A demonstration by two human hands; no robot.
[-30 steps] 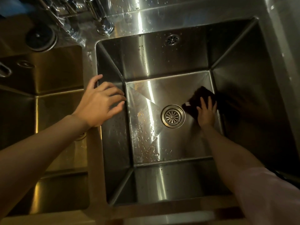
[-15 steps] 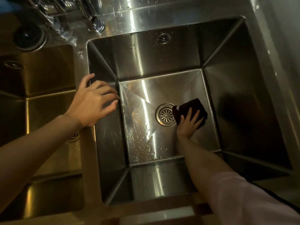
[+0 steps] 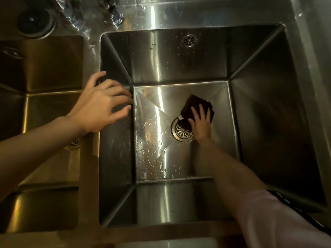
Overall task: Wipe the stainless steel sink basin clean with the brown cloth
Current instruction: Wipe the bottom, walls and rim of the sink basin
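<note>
Stainless steel sink basin (image 3: 268, 122) fills my view; my right hand (image 3: 200, 122) lies with fingers straight and spread, pressing the brown cloth (image 3: 195, 104) flat on the basin floor, its near edge overlapping the drain strainer (image 3: 181, 131). My left hand (image 3: 100, 108) rests on the divider rim, fingers loosely curved, holding nothing. Farther back, water droplets and an overflow grille (image 3: 189, 40) mark the rear wall.

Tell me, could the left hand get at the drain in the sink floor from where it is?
Probably yes: the left hand rests on the basin's left rim, the wet floor between lies bare, but the right hand and brown cloth overlap the drain.
</note>
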